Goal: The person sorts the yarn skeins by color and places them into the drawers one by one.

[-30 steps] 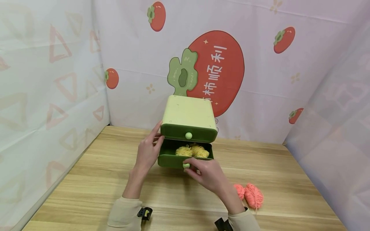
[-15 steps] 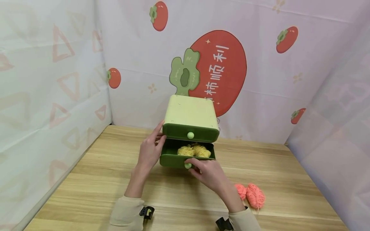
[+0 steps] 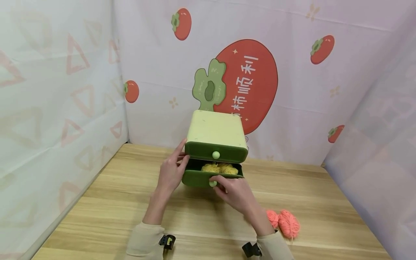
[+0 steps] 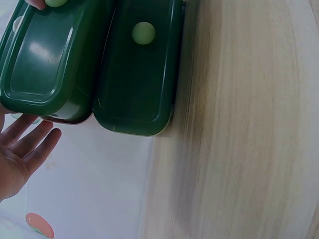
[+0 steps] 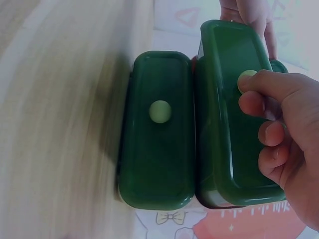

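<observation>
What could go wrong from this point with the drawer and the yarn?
The yellow yarn sits heaped in the lower drawer; strands might catch under the upper drawer. The left hand has fingers at the drawers' gap and might get pinched. The right hand pinches only the small knob, which might slip.

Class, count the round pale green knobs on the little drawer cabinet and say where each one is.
2. One knob sits on the closed upper drawer. The other knob is on the open lower drawer, pinched by the right hand. None seem hidden.
</observation>
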Demonstrator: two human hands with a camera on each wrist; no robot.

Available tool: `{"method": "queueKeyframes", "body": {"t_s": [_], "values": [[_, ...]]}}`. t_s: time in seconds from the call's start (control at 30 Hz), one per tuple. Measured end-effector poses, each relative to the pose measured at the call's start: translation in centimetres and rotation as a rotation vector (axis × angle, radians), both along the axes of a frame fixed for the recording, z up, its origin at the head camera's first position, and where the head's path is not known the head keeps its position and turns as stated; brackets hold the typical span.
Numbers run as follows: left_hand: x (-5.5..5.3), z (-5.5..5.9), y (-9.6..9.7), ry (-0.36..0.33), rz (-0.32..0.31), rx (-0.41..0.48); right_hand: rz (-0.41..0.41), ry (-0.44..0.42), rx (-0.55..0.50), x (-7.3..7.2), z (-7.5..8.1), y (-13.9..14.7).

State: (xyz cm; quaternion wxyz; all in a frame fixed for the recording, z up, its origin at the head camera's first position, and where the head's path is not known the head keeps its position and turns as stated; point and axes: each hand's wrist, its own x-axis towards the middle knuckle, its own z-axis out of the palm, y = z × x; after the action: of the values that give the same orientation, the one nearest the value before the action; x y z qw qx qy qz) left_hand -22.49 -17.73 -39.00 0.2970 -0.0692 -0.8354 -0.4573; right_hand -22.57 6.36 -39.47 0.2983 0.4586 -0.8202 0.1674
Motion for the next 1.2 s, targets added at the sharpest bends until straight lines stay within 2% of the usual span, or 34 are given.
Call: {"method": "queueKeyframes", "body": {"t_s": [0.27,0.53,0.83,1.03,1.2], "values": [[0.0,0.1,0.0,-0.026,-0.012,-0.006,-0.002,-0.028,-0.014,-1.1,0.2,-0.1],[0.1,-0.1,0.1,-0.075,-0.022,0.011,-0.018,-0.095,0.001,-1.7,0.2,-0.2],[-0.1,-0.1,0.0,-0.058,-0.013,-0.011,-0.014,-0.137,-0.026,-3.0,0.2,-0.4],[-0.1,-0.1,0.0,-0.044,-0.018,-0.026,-0.052,-0.177,-0.058,-3.4,-0.3,-0.7],[0.1,0.0,0.0,-0.016,-0.028,-0.018,-0.086,-0.177,-0.071,-3.6,-0.6,-0.9]]}}
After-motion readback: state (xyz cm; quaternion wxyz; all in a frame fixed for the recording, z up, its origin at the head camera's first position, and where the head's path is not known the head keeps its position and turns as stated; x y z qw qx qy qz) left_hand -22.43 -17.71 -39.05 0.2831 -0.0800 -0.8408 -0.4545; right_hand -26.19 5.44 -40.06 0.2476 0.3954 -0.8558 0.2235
